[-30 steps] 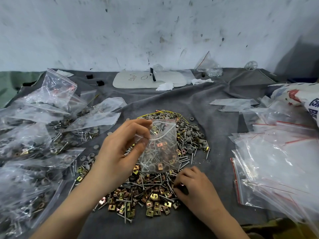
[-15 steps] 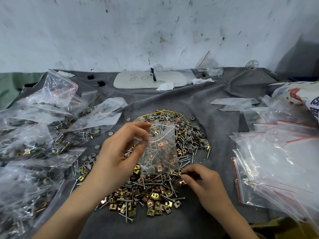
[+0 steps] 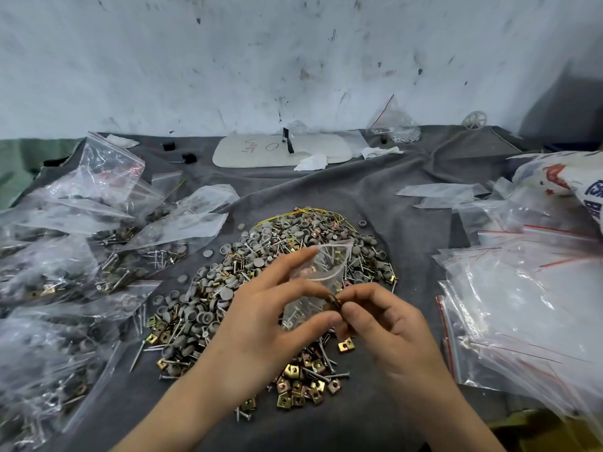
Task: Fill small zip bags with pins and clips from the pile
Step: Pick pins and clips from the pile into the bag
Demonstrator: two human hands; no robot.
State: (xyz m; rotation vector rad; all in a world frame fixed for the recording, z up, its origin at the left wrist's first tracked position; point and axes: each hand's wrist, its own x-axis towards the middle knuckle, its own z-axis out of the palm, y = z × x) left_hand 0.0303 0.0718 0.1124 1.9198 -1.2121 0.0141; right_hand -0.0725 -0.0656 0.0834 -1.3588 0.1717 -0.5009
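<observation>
My left hand pinches the half-filled zip bag above the pile mid-surface; my right hand grips a clip at its mouth. Filled bags crowd the left edge; much remains, I judge.

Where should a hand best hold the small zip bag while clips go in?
Grip the small zip bag at its open top edge, from the left, as the left hand does. The mouth tilts rightward, leaving that side free for the right hand.
</observation>
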